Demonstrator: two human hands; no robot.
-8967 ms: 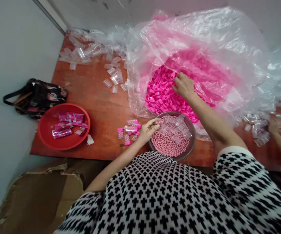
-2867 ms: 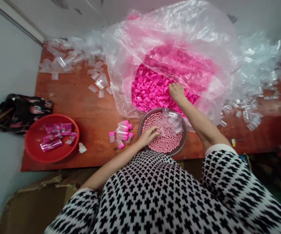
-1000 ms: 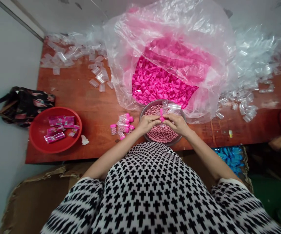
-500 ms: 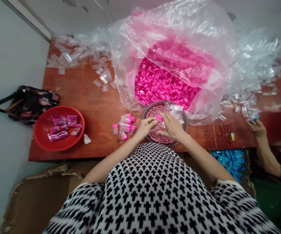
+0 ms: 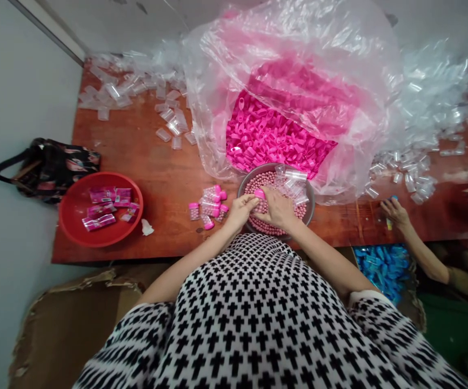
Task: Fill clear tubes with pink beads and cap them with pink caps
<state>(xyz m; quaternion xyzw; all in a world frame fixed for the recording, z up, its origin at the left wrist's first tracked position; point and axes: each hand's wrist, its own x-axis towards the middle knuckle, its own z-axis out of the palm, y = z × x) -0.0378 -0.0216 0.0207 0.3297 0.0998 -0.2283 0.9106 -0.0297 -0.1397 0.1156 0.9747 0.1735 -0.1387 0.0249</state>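
Held a pink-capped container [image 5: 259, 194] over the grey bowl [image 5: 311, 202], pinched by the left fingers [image 5: 249, 202] and enclosed by the right fingers [image 5: 272, 198], too covered to tell how well closed. Risked popping open if pressed askew, perhaps scattering any contents. Risked slipping, too, from so cramped a grip, and landing among the pink beads [image 5: 268, 229] and clear containers [image 5: 295, 187] in the bowl. Endangered also the capped containers [image 5: 211, 203] heaped on the worktop [image 5: 161, 178] near the left wrist [image 5: 229, 222]: could have been knocked away by a careless sweep.
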